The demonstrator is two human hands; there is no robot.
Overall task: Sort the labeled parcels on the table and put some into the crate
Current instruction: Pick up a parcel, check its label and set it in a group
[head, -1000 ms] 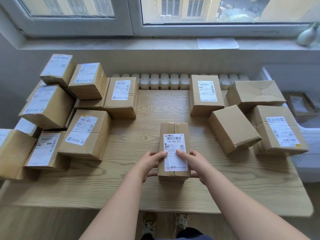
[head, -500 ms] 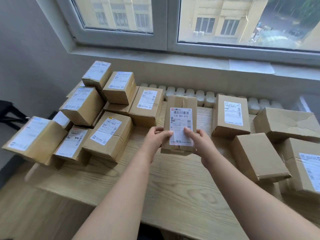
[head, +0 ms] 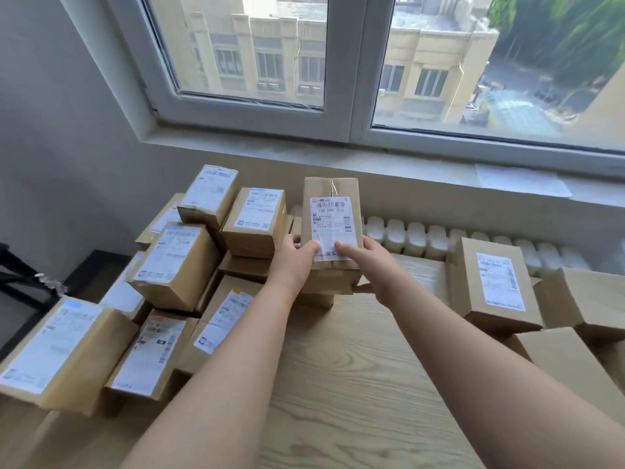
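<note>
- While your left hand [head: 292, 265] and right hand [head: 378, 270] grip its sides, the white-labelled brown cardboard parcel [head: 331, 221] hangs above the pale wooden table [head: 355, 384].
- Stacked labelled boxes [head: 176, 265]: leftward.

We reach both bare arms forward, forearms raised. Our left hand [head: 292, 262] and right hand [head: 370, 265] clasp one parcel [head: 331, 211] from either side, thumbs pressed on its labelled face.

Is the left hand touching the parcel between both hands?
Touching. The head view shows the left hand gripping the parcel, its thumb on the label.
</note>
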